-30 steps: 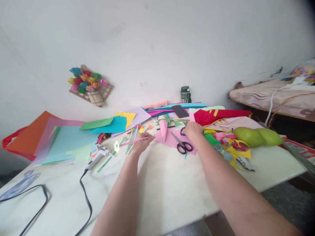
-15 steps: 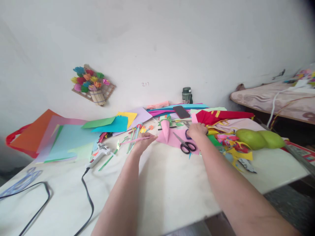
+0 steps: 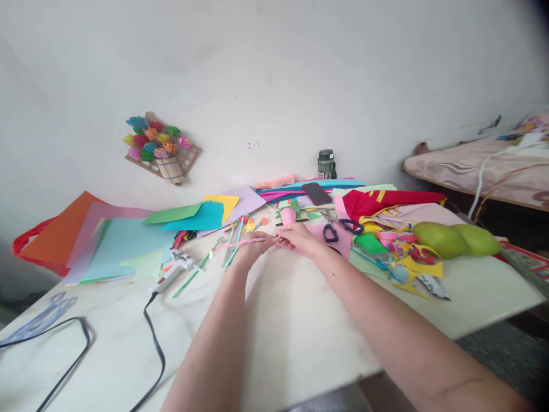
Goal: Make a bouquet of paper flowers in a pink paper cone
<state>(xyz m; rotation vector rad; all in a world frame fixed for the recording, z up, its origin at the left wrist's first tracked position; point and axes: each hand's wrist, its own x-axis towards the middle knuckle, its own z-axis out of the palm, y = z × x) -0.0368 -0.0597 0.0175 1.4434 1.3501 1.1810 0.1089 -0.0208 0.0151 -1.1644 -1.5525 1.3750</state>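
My left hand (image 3: 251, 249) pinches a thin pink paper stick (image 3: 234, 244) that points left over the white table (image 3: 283, 343). My right hand (image 3: 300, 237) has come beside it, fingers closed at the stick's right end, just in front of a small pink paper cone (image 3: 288, 216). A pink sheet (image 3: 319, 232) lies under the right hand. Purple-handled scissors (image 3: 341, 230) rest on that sheet, right of my right hand. Loose green and coloured paper sticks (image 3: 231, 237) lie behind my left hand.
A white glue gun (image 3: 174, 269) with a black cord (image 3: 150, 349) lies at the left. Coloured paper sheets (image 3: 120, 243) spread along the back. A phone (image 3: 316, 193), a green bottle (image 3: 326, 164), paper scraps (image 3: 398, 252) and two green fruits (image 3: 454, 239) sit to the right.
My right hand has left the scissors and moved left to meet my left hand at the pink stick. The black-handled scissors on the pink sheet are now hidden behind it.
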